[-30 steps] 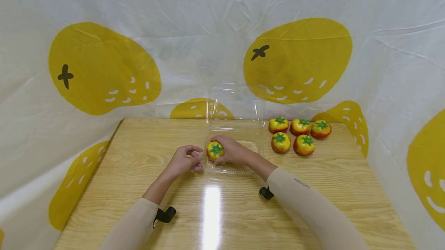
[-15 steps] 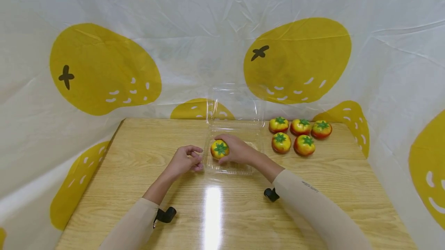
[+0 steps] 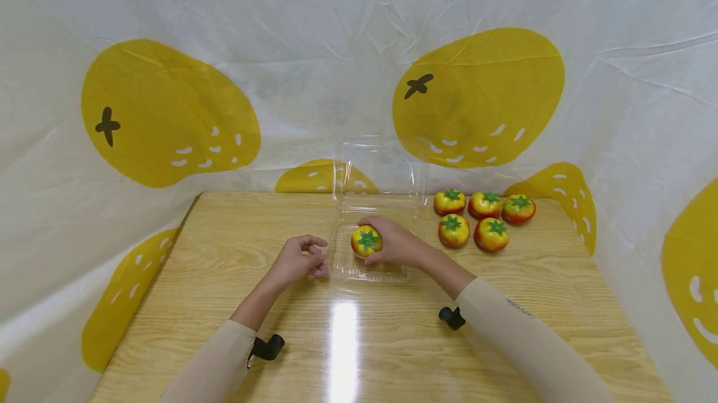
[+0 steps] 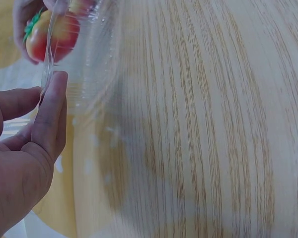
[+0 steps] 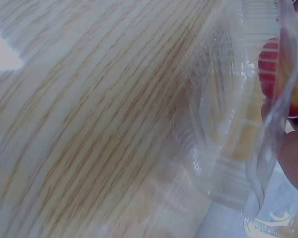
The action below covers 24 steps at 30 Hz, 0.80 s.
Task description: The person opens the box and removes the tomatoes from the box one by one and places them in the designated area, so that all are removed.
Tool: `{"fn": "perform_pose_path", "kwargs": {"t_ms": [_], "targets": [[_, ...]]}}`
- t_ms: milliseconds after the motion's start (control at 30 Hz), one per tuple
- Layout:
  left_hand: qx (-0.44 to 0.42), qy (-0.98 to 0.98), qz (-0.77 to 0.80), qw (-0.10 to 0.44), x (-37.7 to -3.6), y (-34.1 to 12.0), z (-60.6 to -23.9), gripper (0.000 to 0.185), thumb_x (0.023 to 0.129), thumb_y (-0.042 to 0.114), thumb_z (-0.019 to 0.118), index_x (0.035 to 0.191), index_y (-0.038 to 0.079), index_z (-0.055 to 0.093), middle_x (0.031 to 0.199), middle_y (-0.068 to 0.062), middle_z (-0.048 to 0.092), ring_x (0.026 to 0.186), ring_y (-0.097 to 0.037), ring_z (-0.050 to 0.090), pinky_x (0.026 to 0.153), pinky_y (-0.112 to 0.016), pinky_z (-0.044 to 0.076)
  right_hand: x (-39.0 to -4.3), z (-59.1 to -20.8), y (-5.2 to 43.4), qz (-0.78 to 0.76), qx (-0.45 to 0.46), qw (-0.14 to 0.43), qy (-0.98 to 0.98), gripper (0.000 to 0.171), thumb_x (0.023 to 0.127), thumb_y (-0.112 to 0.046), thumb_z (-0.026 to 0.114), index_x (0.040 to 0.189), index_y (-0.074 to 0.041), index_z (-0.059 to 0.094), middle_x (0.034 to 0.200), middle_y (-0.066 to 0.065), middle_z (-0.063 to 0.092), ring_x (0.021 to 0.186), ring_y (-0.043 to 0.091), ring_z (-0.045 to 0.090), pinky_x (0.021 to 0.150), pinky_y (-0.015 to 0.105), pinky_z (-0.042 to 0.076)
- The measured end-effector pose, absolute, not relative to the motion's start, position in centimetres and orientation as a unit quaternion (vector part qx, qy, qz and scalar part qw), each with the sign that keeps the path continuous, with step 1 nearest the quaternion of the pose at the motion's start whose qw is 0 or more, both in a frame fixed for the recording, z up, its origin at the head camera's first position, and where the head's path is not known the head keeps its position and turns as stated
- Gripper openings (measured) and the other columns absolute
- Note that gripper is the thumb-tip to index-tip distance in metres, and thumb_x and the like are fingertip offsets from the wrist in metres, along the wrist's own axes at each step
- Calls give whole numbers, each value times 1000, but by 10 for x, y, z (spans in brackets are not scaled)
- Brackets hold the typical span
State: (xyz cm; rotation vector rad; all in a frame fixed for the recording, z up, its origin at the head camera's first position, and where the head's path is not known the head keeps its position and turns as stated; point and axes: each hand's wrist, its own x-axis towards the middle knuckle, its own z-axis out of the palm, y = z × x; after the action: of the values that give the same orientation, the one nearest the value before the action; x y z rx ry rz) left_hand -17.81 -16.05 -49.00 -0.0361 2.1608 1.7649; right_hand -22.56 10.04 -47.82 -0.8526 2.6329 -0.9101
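Note:
In the head view my right hand point(image 3: 397, 244) holds a yellow-red toy tomato point(image 3: 367, 241) with a green star-shaped top, thumb and fingers curled round its sides. It is within the base of a clear plastic clamshell container point(image 3: 343, 272), whose lid point(image 3: 381, 169) stands open at the back. My left hand point(image 3: 297, 258) is at the container's left side. The left wrist view shows thumb and fingers pinching its clear rim point(image 4: 48, 54), with the tomato point(image 4: 54, 38) beyond. Through the clear wall point(image 5: 223, 114), the right wrist view shows part of the red tomato point(image 5: 269, 67).
Several more toy tomatoes point(image 3: 453, 230) sit in two rows on the wooden table point(image 3: 252, 216), right of the container. A white cloth point(image 3: 314, 98) printed with large yellow fruit hangs behind the table and at its sides.
My right hand has moved to the right with the toy tomato, from the container's left wall towards its middle. The left hand has stayed at the rim.

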Motion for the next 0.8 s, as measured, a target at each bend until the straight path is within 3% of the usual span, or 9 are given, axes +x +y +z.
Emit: {"fn": "perform_pose_path", "kwargs": {"t_ms": [333, 800], "targets": [[-10, 763, 623, 171, -175, -161, -490, 35, 89, -6, 62, 123, -7, 56, 84, -14, 59, 68, -22, 69, 65, -37, 63, -217, -465, 125, -308, -284, 101, 903, 81, 70, -30, 87, 138, -14, 47, 139, 7, 53, 127, 27, 51, 109, 46, 44], [-13, 762, 624, 171, -177, -161, -490, 35, 89, -6, 62, 123, -7, 57, 86, -14, 58, 67, -21, 69, 63, -33, 62, -205, -457, 155, -331, -239, 87, 909, 87, 67, -45, 86, 139, -16, 46, 139, 5, 53, 125, 26, 53, 106, 47, 46]]}}
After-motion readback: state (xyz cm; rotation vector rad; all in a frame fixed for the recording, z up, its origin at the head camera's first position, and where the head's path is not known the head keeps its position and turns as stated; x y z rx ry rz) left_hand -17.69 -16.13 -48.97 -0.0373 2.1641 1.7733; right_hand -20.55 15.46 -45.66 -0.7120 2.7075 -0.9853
